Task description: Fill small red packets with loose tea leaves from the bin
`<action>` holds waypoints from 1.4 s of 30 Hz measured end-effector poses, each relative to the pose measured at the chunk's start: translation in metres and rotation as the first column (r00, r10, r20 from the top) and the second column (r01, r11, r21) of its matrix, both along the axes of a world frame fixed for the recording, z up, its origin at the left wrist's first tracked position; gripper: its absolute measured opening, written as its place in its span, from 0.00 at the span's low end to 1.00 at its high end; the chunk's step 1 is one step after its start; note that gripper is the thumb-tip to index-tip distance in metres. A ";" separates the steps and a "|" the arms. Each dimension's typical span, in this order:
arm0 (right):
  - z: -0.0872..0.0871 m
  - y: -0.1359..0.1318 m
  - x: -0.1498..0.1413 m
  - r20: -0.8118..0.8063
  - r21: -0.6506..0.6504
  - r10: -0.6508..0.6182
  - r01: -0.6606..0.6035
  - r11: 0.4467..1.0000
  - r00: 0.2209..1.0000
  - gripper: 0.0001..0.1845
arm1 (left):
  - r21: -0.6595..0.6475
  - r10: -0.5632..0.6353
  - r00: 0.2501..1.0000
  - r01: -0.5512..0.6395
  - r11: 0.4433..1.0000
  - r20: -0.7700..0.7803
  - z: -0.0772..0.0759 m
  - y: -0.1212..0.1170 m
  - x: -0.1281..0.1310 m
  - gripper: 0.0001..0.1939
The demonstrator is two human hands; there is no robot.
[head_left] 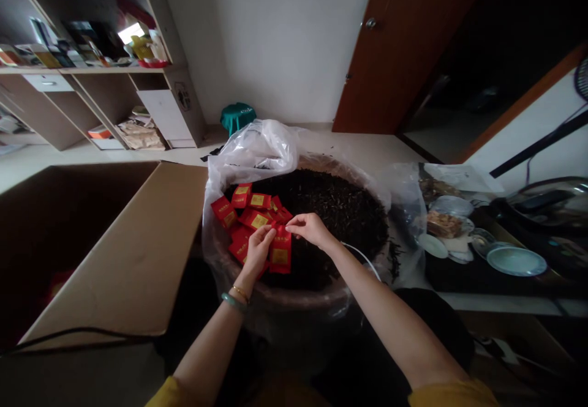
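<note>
Between my two hands hangs a red packet (280,254) with a gold label, its upper edge pinched at both corners. My left hand (260,249), with a jade bangle and a gold bracelet at the wrist, is closed on the left corner. Thumb and fingertips of my right hand (311,228) pinch the right corner. Several more red packets (254,217) lie in a pile behind and left of my hands. They rest on dark loose leaves (340,205), which look like dried tea, in a wide round container lined with clear plastic (215,180).
An open cardboard box (119,254) stands close on the left. To the right, a tea tray table holds a pale dish (517,260), small cups and bags. Behind are a shelf unit (179,104), a teal bin (237,116) and a brown door (390,46).
</note>
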State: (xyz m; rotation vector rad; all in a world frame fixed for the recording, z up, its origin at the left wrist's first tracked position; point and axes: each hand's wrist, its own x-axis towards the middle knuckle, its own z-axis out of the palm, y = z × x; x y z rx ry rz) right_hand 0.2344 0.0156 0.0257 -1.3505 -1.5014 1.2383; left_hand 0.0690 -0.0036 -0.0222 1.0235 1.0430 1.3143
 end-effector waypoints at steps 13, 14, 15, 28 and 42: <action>-0.005 -0.022 -0.001 0.294 0.535 0.084 -0.237 0.811 0.952 0.14 | 0.405 0.057 0.966 0.052 0.913 -0.252 0.003 -0.005 -0.001 0.19; -0.005 -0.022 -0.001 0.328 0.536 0.087 -0.261 0.803 0.941 0.13 | 0.476 0.113 0.941 0.057 0.878 -0.320 0.003 -0.007 -0.002 0.20; -0.003 -0.023 -0.001 0.378 0.528 0.088 -0.293 0.797 0.922 0.13 | 0.539 0.171 0.907 0.070 0.840 -0.385 0.004 -0.009 -0.002 0.18; 0.051 -0.025 -0.016 0.949 0.044 0.123 -0.509 0.860 0.291 0.16 | 0.377 0.344 0.160 0.495 0.783 -0.925 0.057 -0.003 -0.027 0.09; 0.045 -0.030 -0.013 0.904 0.127 0.107 -0.498 0.858 0.415 0.12 | 0.352 0.030 0.627 0.397 0.848 -0.778 0.018 0.001 -0.033 0.25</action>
